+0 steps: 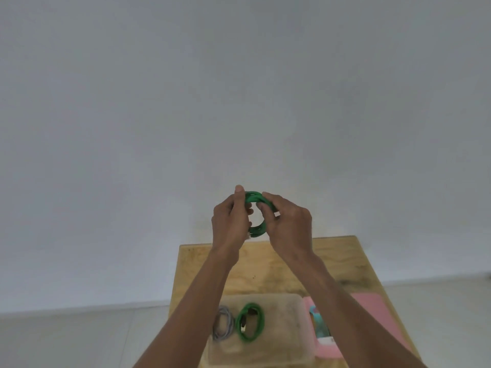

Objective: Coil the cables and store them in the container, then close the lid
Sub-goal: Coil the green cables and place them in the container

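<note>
Above the bench (pixel 342 251), both hands, left (pixel 229 221) and right (pixel 288 227), grip a nearly wound green coil (pixel 256 199); next, lower it into the container (pixel 287 309).

We see soft, even, rather dim light on the grey-white wall (pixel 239 88), with no glare and only faint shadows on the bench (pixel 265 272). Everything looks slightly soft, and the wide lens bends lines near the frame's edges.

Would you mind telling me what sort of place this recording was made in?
Probably a plain indoor room set up for a tabletop demonstration: a bare white wall, a pale floor, and one small plywood table holding a clear container. Nothing marks it as a home or workshop.
</note>
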The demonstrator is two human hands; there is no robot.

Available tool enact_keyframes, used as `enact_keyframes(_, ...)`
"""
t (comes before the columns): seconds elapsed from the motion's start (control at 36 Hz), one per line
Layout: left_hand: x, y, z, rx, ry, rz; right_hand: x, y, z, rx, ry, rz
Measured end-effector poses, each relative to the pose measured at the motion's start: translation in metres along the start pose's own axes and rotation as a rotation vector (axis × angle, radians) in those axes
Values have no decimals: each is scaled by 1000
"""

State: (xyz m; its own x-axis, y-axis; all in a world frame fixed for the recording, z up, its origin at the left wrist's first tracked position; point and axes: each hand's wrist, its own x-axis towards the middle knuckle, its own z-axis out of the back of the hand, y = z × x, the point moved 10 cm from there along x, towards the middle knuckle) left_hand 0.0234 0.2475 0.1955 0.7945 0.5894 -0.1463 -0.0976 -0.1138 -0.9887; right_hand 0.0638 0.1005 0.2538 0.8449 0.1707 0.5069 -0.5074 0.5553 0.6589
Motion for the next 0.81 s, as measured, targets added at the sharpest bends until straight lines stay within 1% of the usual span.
enact_keyframes(0.19,-10,39,-7,79,136,22,-38,-26,6,-93,19,-167)
enact_keyframes(0.31,-22,54,-8,146,142,-3,-56,-46,3,-144,92,-232)
enact_keyframes(0.39,-31,66,-6,234,139,-35,-69,-63,6,-165,107,-259)
enact_keyframes(0.53,-40,103,21,452,0,-103,-96,-98,10,-117,155,-338)
enact_keyframes(0.58,-45,128,32,526,-14,-122,-109,-113,11,-119,181,-364)
enact_keyframes(0.72,-63,192,43,885,81,-164,-146,-151,4,-149,290,-460)
enact_keyframes(0.81,-72,222,44,1076,166,-194,-163,-170,-7,-203,366,-505)
